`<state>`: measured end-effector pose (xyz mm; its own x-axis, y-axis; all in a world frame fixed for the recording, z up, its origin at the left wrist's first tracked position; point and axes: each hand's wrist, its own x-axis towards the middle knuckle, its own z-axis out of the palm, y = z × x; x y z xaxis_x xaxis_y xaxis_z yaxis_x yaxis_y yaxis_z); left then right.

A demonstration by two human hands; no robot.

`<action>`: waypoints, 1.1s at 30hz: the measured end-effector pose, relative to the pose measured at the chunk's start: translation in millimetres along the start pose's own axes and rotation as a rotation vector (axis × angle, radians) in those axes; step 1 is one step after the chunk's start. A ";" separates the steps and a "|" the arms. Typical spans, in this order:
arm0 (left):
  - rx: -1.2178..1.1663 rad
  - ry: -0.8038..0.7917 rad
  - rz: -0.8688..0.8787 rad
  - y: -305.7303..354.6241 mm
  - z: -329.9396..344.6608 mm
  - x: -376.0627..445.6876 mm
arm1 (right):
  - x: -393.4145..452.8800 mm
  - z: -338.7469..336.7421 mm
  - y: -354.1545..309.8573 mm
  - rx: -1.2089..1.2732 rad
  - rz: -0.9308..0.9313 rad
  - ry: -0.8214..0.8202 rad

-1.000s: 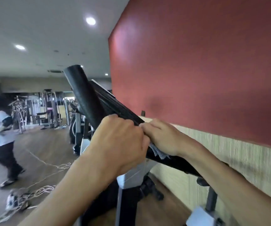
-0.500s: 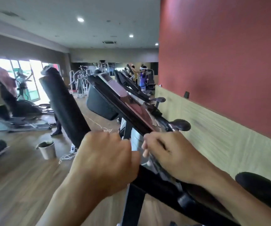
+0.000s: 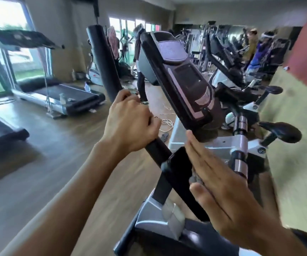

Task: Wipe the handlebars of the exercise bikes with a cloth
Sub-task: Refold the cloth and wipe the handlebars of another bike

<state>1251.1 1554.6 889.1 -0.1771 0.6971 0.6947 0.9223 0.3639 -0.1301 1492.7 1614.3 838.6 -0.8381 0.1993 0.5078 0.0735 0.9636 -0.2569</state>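
Note:
A black padded handlebar (image 3: 101,58) of the exercise bike rises up and to the left. My left hand (image 3: 130,124) grips it low down, fingers curled round the bar. My right hand (image 3: 221,187) lies flat with straight fingers, pressing a grey cloth (image 3: 195,179) against the black bar (image 3: 182,174) below the console. Only a small crumpled bit of the cloth shows under the palm. The bike's console (image 3: 182,78) tilts just above both hands.
A row of more exercise bikes (image 3: 241,78) runs along the right wall, with black saddles (image 3: 281,133) close by. Treadmills (image 3: 56,95) stand at the left by the windows. People stand at the far end. A white cord (image 3: 165,123) lies on the wood floor.
The view swung left and down into the room. My right hand went from curled on the cloth to flat and slid lower on the bar. My left hand kept its grip.

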 end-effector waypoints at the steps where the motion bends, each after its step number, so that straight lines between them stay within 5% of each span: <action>1: 0.002 -0.005 -0.006 1.4 -0.8 0.3 | -0.9 0.7 -0.6 -0.033 -0.008 0.005; 6: -0.051 0.018 0.006 -0.6 -2.8 -1.9 | 66.8 8.0 -25.1 -0.025 -0.029 -0.011; 12: -0.028 -0.041 -0.021 4.6 -6.8 -3.1 | -8.8 2.4 -12.5 0.001 -0.112 -0.073; 19: 0.030 -0.101 -0.075 5.7 -9.8 -1.4 | 50.1 6.4 -20.7 0.050 -0.061 -0.046; 22: 0.031 -0.209 -0.164 15.6 -18.0 -1.0 | 18.7 5.9 -7.8 -0.002 -0.176 -0.069; 26: -0.448 -0.157 -0.521 55.1 -29.2 -1.8 | -22.1 9.1 28.5 -0.017 -0.538 0.067; 28: -0.609 -0.116 -0.654 83.4 -38.0 -7.6 | -35.1 5.4 49.1 0.181 -0.595 0.164; 31: -0.349 -0.156 -0.637 121.0 -43.1 -24.4 | -49.5 -18.5 85.2 0.552 -0.346 0.186; 33: -0.138 -0.223 -0.646 142.8 -39.2 -34.9 | -53.5 -24.0 106.7 0.580 -0.125 0.138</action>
<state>1402.4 1558.1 874.0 -0.7575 0.4832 0.4391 0.6413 0.6766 0.3618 1558.4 1710.7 803.7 -0.7410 0.1493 0.6547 -0.3598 0.7350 -0.5748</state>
